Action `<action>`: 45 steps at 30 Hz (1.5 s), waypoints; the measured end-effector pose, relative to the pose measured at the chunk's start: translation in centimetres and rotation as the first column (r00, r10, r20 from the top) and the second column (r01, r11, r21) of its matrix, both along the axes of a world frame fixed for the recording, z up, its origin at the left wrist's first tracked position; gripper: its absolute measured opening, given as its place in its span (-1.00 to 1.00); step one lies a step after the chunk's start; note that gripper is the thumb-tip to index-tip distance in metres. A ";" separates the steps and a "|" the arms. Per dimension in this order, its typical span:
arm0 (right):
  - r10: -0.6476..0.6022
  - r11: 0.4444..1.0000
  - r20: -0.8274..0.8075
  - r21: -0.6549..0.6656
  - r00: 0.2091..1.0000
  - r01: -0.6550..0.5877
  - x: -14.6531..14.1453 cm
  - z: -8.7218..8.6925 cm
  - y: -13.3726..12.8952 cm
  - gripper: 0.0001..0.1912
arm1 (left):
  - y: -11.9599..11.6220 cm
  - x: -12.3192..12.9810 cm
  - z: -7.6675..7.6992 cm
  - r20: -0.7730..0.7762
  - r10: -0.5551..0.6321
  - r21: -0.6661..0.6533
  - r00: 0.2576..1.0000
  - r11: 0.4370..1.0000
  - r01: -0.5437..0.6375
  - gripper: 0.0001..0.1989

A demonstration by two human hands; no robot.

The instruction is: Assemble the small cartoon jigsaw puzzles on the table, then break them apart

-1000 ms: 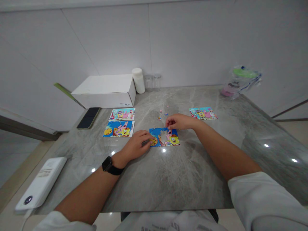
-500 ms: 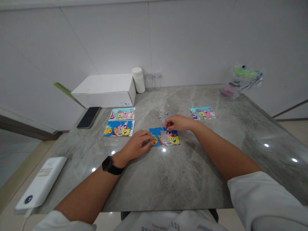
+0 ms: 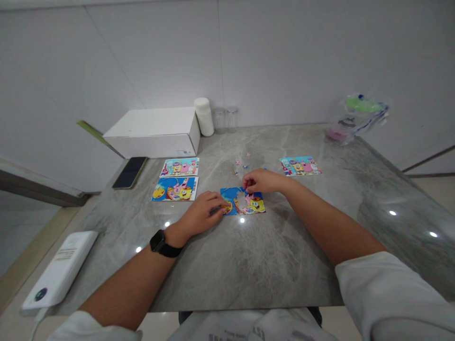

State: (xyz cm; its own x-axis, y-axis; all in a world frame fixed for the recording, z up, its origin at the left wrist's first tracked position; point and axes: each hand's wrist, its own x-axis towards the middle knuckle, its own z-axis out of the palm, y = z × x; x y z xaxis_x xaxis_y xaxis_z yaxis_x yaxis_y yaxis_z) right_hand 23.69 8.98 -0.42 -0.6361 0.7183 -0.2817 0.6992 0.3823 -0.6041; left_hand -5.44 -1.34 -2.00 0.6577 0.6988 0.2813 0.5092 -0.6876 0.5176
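Presently resting the left hand (image 3: 206,209), with partly spread fingers (image 3: 219,200), on the left edge of the jigsaw (image 3: 255,204), flat on the surface (image 3: 263,258); bunching the right hand (image 3: 262,181) at its far edge (grip and contents, cannot tell). Could skew it by pushing unevenly.

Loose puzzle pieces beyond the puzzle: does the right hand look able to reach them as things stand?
Probably yes: the right hand is close to the loose puzzle pieces, with nothing visibly blocking the way.

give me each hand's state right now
Left hand: loosely open, fingertips on the left side of the puzzle.
Right hand: fingers curled by its far edge; grip cannot be told.
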 end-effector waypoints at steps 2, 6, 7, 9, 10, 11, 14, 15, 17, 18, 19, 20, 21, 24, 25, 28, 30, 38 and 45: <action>0.003 1.000 0.002 0.009 1.000 -0.003 0.0 0.0 0.0 -0.85 | 0.0 0.0 0.1 -0.001 0.000 -0.002 1.000 1.000 0.000 -0.78; 0.000 1.000 0.002 0.002 1.000 0.000 0.0 0.1 0.0 -0.83 | 0.0 0.0 0.2 -0.004 0.000 -0.003 1.000 1.000 0.000 -0.78; -0.002 1.000 -0.005 -0.009 1.000 0.002 0.0 0.1 0.0 -0.83 | 0.0 0.0 0.2 -0.004 0.003 -0.001 1.000 1.000 -0.003 -0.78; -0.011 0.999 -0.031 -0.052 0.999 0.009 0.1 0.1 0.0 -0.83 | 0.0 0.0 0.1 -0.006 0.007 0.002 1.000 1.000 -0.007 -0.77; -0.020 0.997 -0.047 -0.078 0.999 0.016 0.1 0.1 0.1 -0.83 | 0.0 0.0 0.1 -0.008 0.007 0.002 1.000 1.000 -0.007 -0.77; -0.029 0.994 -0.063 -0.104 0.998 0.022 0.2 0.1 0.1 -0.83 | 0.0 -0.1 0.0 -0.010 0.007 0.001 1.000 1.000 -0.007 -0.77; -0.049 0.988 -0.095 -0.150 0.994 0.034 0.3 0.0 0.3 -0.82 | 0.0 -0.1 -0.1 -0.012 0.004 -0.003 1.000 1.000 -0.004 -0.76; -0.050 0.987 -0.102 -0.156 0.994 0.034 0.4 0.0 0.3 -0.81 | 0.0 -0.1 -0.1 -0.011 0.002 -0.002 1.000 1.000 -0.003 -0.76; -0.050 0.986 -0.113 -0.164 0.992 0.031 0.4 0.0 0.3 -0.81 | 0.1 -0.1 -0.1 -0.013 0.001 -0.002 1.000 1.000 -0.001 -0.76; -0.051 0.985 -0.115 -0.168 0.992 0.032 0.4 -0.1 0.3 -0.81 | 0.1 -0.1 -0.1 -0.016 0.001 -0.002 1.000 1.000 -0.001 -0.76; -0.053 0.984 -0.114 -0.173 0.992 0.033 0.4 -0.1 0.3 -0.82 | 0.1 -0.1 -0.1 -0.020 0.001 0.000 1.000 1.000 -0.001 -0.75; -0.056 0.984 -0.111 -0.177 0.992 0.035 0.4 -0.1 0.3 -0.82 | 0.0 -0.1 0.0 -0.024 0.000 0.004 1.000 1.000 0.000 -0.75; -0.058 0.983 -0.107 -0.179 0.993 0.038 0.4 -0.1 0.2 -0.82 | -0.1 0.0 0.1 -0.028 -0.001 0.011 1.000 1.000 0.001 -0.75; -0.058 0.987 -0.082 -0.154 0.995 0.045 0.3 -0.1 0.2 -0.83 | -0.7 0.6 0.8 -0.032 -0.028 0.042 0.999 0.999 0.030 -0.73; -0.054 0.989 -0.071 -0.140 0.996 0.044 0.3 -0.1 0.2 -0.82 | -1.0 0.9 1.1 -0.033 -0.046 0.053 0.998 0.997 0.047 -0.73; -0.039 0.994 -0.049 -0.100 0.998 0.034 0.3 0.1 0.2 -0.81 | -1.9 2.1 2.2 -0.056 -0.106 0.090 0.993 0.990 0.111 -0.73; -0.024 0.997 -0.042 -0.072 0.999 0.021 0.3 0.4 0.2 -0.79 | -2.4 2.9 2.8 -0.107 -0.139 0.105 0.984 0.983 0.150 -0.73; -0.020 0.991 0.035 0.130 0.999 0.015 0.5 1.6 0.0 -0.79 | -3.0 6.6 2.9 -0.283 -0.127 0.125 0.951 0.978 0.168 -0.64; -0.015 0.991 0.081 0.133 0.997 0.004 0.4 1.1 -0.1 -0.89 | -2.4 6.7 0.4 -0.253 -0.002 0.136 0.967 0.990 0.038 -0.58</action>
